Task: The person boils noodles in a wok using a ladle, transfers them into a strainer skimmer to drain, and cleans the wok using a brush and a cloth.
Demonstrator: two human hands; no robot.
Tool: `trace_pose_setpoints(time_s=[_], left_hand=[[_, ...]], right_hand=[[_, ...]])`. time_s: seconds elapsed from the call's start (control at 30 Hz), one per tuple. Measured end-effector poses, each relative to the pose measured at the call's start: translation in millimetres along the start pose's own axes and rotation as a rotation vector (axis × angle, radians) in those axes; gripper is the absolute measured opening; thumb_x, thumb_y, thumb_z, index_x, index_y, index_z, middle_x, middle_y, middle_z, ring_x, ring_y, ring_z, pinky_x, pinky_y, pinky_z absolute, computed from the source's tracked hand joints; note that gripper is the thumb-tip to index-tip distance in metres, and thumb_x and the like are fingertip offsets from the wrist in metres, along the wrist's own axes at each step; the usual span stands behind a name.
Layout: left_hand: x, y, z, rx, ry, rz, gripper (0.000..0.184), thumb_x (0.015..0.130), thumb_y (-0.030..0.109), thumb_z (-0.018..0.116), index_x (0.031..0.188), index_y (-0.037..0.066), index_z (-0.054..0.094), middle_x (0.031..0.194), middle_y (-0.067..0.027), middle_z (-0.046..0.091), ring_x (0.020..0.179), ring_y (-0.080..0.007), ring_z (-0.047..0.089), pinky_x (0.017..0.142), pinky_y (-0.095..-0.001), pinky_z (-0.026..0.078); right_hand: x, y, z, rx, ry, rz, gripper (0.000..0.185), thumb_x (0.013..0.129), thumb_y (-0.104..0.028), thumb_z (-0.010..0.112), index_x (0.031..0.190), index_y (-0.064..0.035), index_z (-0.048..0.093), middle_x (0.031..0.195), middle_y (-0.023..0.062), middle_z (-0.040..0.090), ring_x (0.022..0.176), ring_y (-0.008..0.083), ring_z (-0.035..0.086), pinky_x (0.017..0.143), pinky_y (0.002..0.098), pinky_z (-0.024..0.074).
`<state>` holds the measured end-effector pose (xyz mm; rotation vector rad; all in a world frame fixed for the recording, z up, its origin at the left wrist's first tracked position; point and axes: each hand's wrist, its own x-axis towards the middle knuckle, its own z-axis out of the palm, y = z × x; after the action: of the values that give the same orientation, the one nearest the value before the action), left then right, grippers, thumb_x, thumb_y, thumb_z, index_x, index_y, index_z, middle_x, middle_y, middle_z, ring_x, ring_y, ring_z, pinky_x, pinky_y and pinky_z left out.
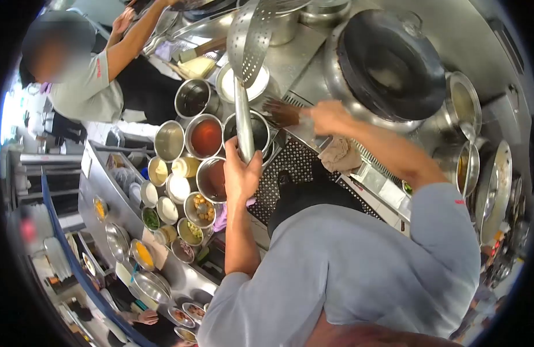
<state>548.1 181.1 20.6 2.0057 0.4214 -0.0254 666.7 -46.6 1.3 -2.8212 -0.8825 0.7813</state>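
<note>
My left hand (242, 176) is closed around the metal handle of a perforated skimmer (242, 110), whose holed bowl points up toward the top of the view. My right hand (329, 118) grips a brown-bristled wok brush (283, 113), its bristles pointing left over the metal edge of the range. A crumpled tan cloth (340, 155) lies just below my right hand. Beyond that hand, a large black wok (388, 63) rests tilted on a round metal burner ring. A pot of white contents (252, 89) stands behind the skimmer.
Left of my left hand, several metal pots and tubs crowd a counter, including a pot of red liquid (206, 137) and a tub of brown chunks (200, 209). A co-worker (85, 87) stands at upper left, an arm stretched over the range. More pans (493, 191) line the right side.
</note>
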Motion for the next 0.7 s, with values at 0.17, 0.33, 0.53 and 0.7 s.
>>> trace_pose_setpoints(time_s=[0.17, 0.33, 0.53, 0.7], left_hand=[[-8.0, -0.2, 15.1, -0.257, -0.126, -0.010, 0.039, 0.082, 0.009, 0.064, 0.114, -0.001, 0.044, 0.072, -0.0062, 0.055, 0.050, -0.0120, 0.052, 0.045, -0.0264, 0.042], [-6.5, -17.7, 37.0, -0.258, -0.252, 0.007, 0.039, 0.084, 0.008, 0.061, 0.115, -0.002, 0.040, 0.068, -0.0058, 0.053, 0.045, -0.0121, 0.050, 0.042, -0.0264, 0.041], [4.8, -59.1, 81.8, -0.666, -0.485, -0.294, 0.030, 0.083, 0.004, 0.059, 0.108, 0.002, 0.042, 0.066, -0.0076, 0.051, 0.044, -0.0158, 0.050, 0.040, -0.0273, 0.041], [19.4, -111.9, 113.9, -0.969, -0.749, -0.480, 0.034, 0.087, 0.020, 0.054, 0.117, 0.003, 0.051, 0.070, -0.0052, 0.052, 0.048, -0.0134, 0.046, 0.052, -0.0299, 0.042]], right_hand=[[16.9, 35.8, 11.3, 0.246, 0.214, 0.351, 0.046, 0.074, -0.021, 0.059, 0.119, -0.0086, 0.062, 0.102, 0.0209, 0.066, 0.094, 0.0339, 0.065, 0.082, 0.0424, 0.0512], [-28.1, 69.4, 43.5, 0.491, 0.191, 0.577, 0.054, 0.075, -0.036, 0.061, 0.124, -0.0128, 0.060, 0.112, 0.0188, 0.064, 0.105, 0.0328, 0.062, 0.090, 0.0403, 0.0485], [-162.2, 78.4, 115.1, 0.812, 0.457, 0.735, 0.071, 0.071, -0.047, 0.068, 0.125, -0.0024, 0.056, 0.111, 0.0226, 0.063, 0.101, 0.0347, 0.062, 0.089, 0.0377, 0.0473], [-282.7, 35.1, 117.9, 0.964, 0.519, 1.138, 0.068, 0.072, -0.046, 0.069, 0.122, -0.0013, 0.058, 0.098, 0.0203, 0.068, 0.088, 0.0294, 0.066, 0.080, 0.0347, 0.0499]])
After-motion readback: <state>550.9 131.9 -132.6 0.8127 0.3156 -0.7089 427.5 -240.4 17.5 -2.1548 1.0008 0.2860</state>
